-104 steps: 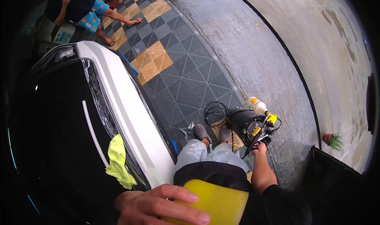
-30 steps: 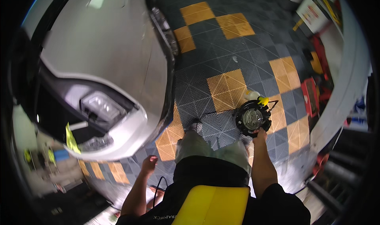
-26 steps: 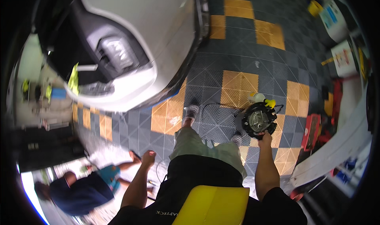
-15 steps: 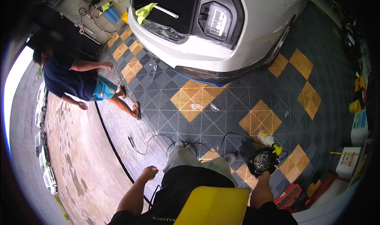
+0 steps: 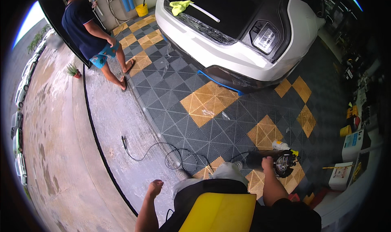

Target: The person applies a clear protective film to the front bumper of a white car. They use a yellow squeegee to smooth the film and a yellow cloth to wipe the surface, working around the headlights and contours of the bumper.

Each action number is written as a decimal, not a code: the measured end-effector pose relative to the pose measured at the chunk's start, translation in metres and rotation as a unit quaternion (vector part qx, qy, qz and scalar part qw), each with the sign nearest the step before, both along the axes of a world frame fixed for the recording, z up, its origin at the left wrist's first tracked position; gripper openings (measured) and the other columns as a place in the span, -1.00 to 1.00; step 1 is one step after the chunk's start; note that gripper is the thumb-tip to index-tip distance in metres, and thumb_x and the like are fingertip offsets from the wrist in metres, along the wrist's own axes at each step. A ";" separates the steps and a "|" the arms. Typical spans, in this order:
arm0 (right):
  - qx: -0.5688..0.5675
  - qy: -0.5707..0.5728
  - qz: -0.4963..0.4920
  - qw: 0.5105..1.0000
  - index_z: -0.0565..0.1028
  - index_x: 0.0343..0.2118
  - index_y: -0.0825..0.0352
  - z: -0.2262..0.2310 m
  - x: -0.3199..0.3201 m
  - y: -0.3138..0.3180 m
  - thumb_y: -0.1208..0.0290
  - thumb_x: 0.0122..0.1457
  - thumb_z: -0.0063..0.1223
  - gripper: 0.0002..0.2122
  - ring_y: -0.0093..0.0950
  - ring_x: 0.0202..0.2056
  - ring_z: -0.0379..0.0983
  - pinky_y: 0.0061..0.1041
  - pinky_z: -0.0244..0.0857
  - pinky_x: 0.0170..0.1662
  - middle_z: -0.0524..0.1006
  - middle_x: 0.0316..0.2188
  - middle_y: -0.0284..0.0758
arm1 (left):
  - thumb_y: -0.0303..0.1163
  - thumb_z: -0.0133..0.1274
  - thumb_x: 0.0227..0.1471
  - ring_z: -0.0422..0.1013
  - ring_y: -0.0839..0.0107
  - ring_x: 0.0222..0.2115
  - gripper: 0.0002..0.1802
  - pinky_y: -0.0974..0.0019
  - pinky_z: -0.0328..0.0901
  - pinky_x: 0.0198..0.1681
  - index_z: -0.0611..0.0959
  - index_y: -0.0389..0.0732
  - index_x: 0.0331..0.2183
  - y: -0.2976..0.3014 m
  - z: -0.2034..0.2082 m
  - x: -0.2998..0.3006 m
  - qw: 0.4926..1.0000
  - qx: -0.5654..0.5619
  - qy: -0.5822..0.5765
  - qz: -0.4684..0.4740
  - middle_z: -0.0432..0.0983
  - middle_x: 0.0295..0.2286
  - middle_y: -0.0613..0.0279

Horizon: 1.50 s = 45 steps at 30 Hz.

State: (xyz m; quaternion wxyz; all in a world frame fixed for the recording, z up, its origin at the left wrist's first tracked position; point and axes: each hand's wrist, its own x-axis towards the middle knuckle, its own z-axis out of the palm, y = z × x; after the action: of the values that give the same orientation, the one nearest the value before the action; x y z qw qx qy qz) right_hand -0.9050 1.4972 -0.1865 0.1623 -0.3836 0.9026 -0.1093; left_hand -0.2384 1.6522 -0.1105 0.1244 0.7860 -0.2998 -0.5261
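Observation:
My left hand [image 5: 155, 188] hangs over the pale concrete at the lower left, its fingers curled and nothing visible in them. My right hand [image 5: 267, 163] is at the left side of a dark machine [image 5: 284, 163] with a round top and shiny metal parts. Its fingers are small and partly hidden, and I cannot tell whether they touch or grip the machine. Right beside the machine's far edge stands a white bottle [image 5: 279, 145] with a yellow part. A thin black cable [image 5: 152, 144] loops over the floor in front of my legs.
A white car [image 5: 228, 48] fills the top, with a yellow-green cloth [image 5: 179, 7] and a white stick on its rear. Another person [image 5: 93, 36] stands at the upper left. Grey and orange tiles [image 5: 209, 103] cover the floor; white boxes [image 5: 352, 146] stand at the right.
The view has turned, so the car sits further right. The other person has moved toward the upper left. My right hand has shifted from the machine's near edge to its left side.

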 end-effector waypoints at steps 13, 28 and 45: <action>0.202 -0.170 0.428 0.864 0.46 -0.02 0.35 0.021 0.391 -0.105 0.30 0.16 0.08 -0.65 -0.22 -0.05 0.49 -0.28 0.37 0.01 0.55 -0.09 -0.13 | -0.26 0.09 0.07 0.51 0.37 -0.41 -0.59 0.29 0.39 -0.32 0.59 -0.37 -0.12 0.135 -0.048 0.048 0.944 0.002 0.038 0.327 0.60 -0.34 0.10; 0.092 -0.076 0.793 0.598 0.17 0.23 0.42 -0.495 0.821 -0.170 0.33 0.14 0.10 -0.38 -0.14 0.22 0.19 -0.29 0.08 0.28 0.30 0.19 -0.04 | -0.15 -0.10 0.05 0.04 -0.01 0.14 -0.27 0.08 -0.11 0.22 0.25 -0.35 0.18 0.025 -0.560 -0.051 0.952 0.104 -0.280 0.064 0.11 0.13 -0.12; -0.014 -0.369 0.770 0.520 0.49 -0.24 0.36 0.123 0.712 -0.096 0.34 0.18 0.10 -0.80 -0.12 -0.40 0.52 -0.26 0.36 -0.38 0.53 -0.45 -0.14 | 0.29 -0.19 0.11 -0.03 -0.02 0.27 -0.01 -0.14 -0.03 0.29 -0.09 -0.09 0.32 0.074 -0.101 0.055 0.460 -0.196 0.400 0.768 -0.11 0.29 -0.01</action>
State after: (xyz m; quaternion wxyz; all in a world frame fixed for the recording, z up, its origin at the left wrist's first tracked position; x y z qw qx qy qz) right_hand -0.1934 1.4012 -0.0639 0.4963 -0.8566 0.1120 -0.0860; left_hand -0.1833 1.7260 -0.2117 0.7350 0.3574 0.4124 -0.4025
